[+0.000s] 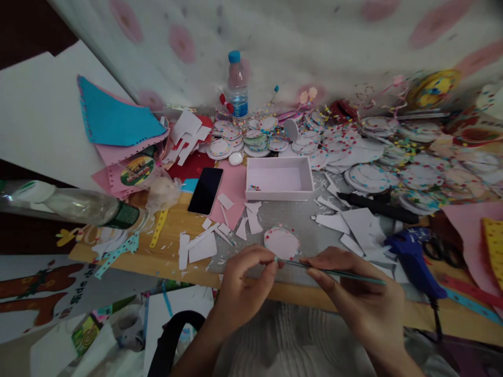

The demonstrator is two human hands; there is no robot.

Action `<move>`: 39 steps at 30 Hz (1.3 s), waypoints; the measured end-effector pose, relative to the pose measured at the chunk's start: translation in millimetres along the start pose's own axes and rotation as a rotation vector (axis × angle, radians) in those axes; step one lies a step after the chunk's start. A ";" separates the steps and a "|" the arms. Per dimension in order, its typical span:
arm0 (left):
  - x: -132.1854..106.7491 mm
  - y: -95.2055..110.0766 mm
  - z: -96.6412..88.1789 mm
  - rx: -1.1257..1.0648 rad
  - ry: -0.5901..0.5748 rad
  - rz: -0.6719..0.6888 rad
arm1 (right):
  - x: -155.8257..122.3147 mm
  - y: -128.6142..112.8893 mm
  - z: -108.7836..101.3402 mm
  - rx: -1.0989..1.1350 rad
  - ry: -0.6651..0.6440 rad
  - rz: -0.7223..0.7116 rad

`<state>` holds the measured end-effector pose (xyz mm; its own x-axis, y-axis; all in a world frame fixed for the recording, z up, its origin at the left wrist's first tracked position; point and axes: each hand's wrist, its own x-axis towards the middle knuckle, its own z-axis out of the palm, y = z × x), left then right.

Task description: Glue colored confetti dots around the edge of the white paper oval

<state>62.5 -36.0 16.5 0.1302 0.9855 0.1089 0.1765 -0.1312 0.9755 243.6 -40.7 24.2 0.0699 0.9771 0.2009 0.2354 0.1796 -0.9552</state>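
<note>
My right hand (353, 298) is closed round slim tweezers (346, 275), which look greenish and point left. At their tip, my left hand (249, 283) pinches thumb and forefinger together; whatever sits between them is too small to name. Just beyond the fingertips lies a round white paper disc (281, 243) with small coloured bits along its rim, flat on the grey mat (271, 212). Behind the disc stands a shallow white open box (279, 195), with a few tiny coloured pieces in its near left corner.
Paper scraps (202, 246) litter both sides. A black phone (206, 191) lies left of the box, near a tipped bottle (86, 204). Decorated discs (371, 178) are heaped behind, beside an upright water bottle (238, 86). At right are a blue glue gun (416, 264) and scissors (444, 251).
</note>
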 end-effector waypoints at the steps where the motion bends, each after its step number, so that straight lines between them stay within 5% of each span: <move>1: 0.3 -0.6 0.2 -0.016 -0.001 -0.013 | 0.0 0.1 0.1 0.005 0.001 0.013; 19: 1.2 0.1 0.7 -0.063 -0.038 -0.050 | 3.2 1.8 -2.6 0.087 0.019 0.124; 39: 1.4 -1.8 1.7 -0.051 -0.059 -0.050 | 2.2 1.8 -2.4 0.089 0.027 0.059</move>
<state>64.0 -34.6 14.6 0.1804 0.9823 0.0501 0.1349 -0.0752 0.9880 246.5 -38.4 23.4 0.1078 0.9831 0.1482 0.1435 0.1321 -0.9808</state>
